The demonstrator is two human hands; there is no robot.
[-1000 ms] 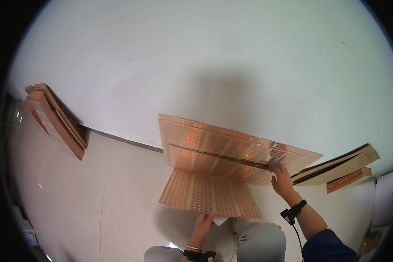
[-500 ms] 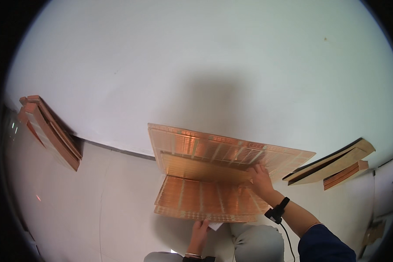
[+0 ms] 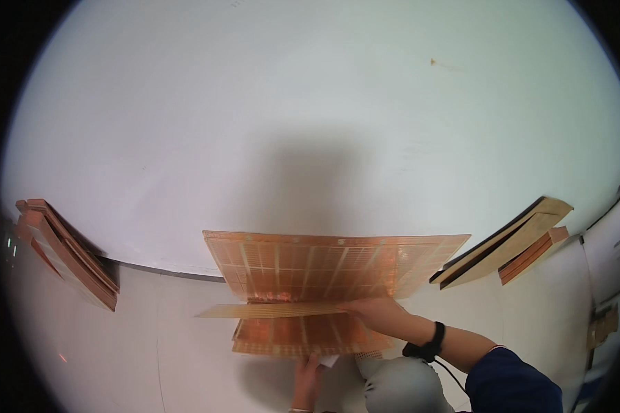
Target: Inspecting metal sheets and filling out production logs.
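A tall copper-coloured circuit board panel [image 3: 337, 261], marked with pale strips, leans against the wall. Tilted toward me in front of it are other copper panels [image 3: 289, 336]. Between the two lies a thin yellowish board [image 3: 269, 311], seen nearly edge-on and jutting out to the left. My right hand [image 3: 379, 314] is closed on this board's right end; its fingertips are partly hidden. Lower down, my left hand [image 3: 308, 378] grips the lower edge of the near copper panels. A small white piece [image 3: 329, 361], perhaps paper, shows beside the left fingers.
Stacked copper-edged panels [image 3: 76, 261] lean on the wall at the left. At the right, tan boards [image 3: 503, 244] and a smaller copper-edged stack [image 3: 534, 255] lean likewise. My knee [image 3: 403, 385] is just below the panels. A cable runs from the black band [image 3: 427, 344] on my right wrist.
The yellowish board has shifted left and toward me and now appears nearly edge-on, my right hand moving with it. The near panels' left hold continues. The whole view has also shifted.
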